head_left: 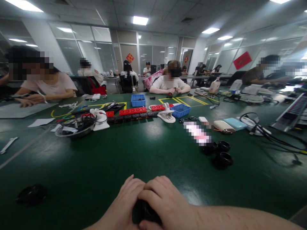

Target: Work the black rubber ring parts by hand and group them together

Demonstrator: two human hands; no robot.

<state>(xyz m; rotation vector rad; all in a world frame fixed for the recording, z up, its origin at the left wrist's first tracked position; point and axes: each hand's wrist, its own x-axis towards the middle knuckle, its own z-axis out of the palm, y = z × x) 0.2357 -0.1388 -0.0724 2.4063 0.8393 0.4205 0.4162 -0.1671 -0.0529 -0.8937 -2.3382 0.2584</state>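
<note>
Both my hands meet at the near edge of the green table [144, 150]. My left hand [123, 204] and my right hand [165, 199] are closed together around a small black round object [145, 212], mostly hidden by the fingers. Several black rings [222, 151] lie to the right, farther out. Another black round part [32, 194] lies at the near left.
Red power strips [133, 111], two blue bins [138, 100], white clip stands [166, 115], a round tray with cables [74, 126], power banks [224, 126] and black cables [271, 134] spread across the table. Other people sit along the far and side edges.
</note>
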